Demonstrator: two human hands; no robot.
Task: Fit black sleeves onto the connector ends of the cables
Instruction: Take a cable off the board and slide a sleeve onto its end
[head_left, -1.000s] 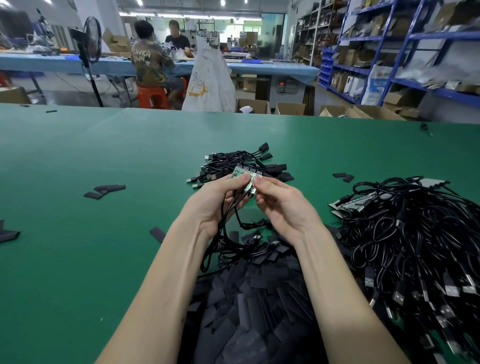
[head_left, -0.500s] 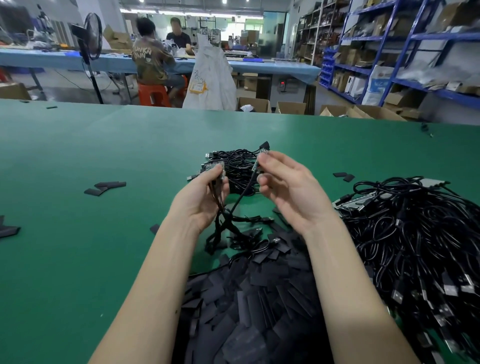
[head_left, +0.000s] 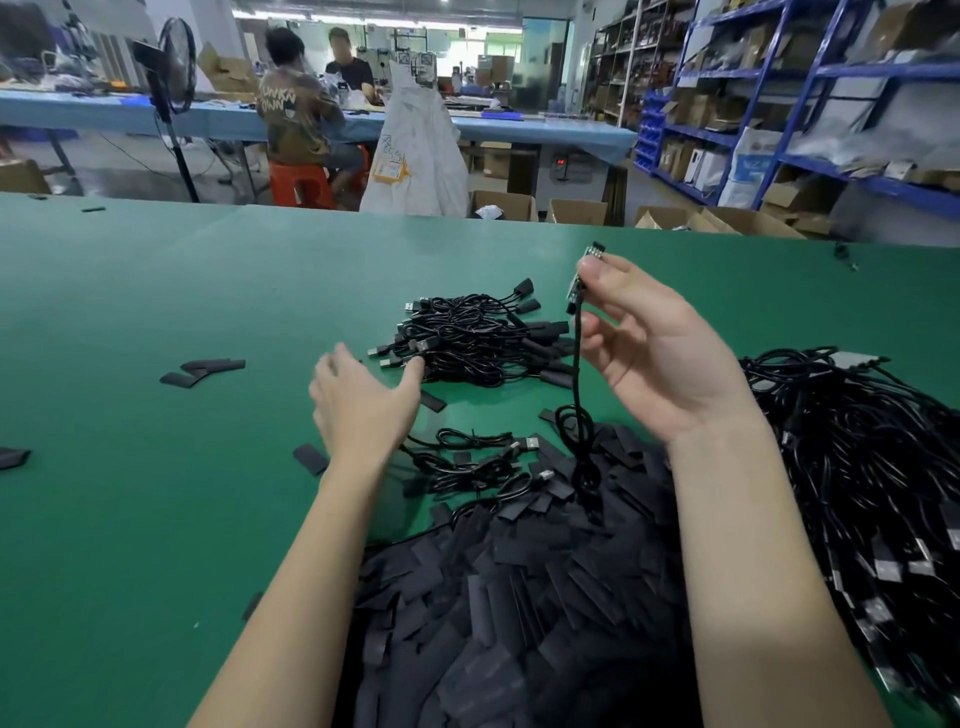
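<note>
One cable pinched by right hand.

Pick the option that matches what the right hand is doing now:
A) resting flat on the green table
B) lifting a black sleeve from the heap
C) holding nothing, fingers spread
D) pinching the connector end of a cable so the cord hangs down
D: the right hand pinches the small connector end of a cable, whose cord hangs down toward the heap of black sleeves.
</note>
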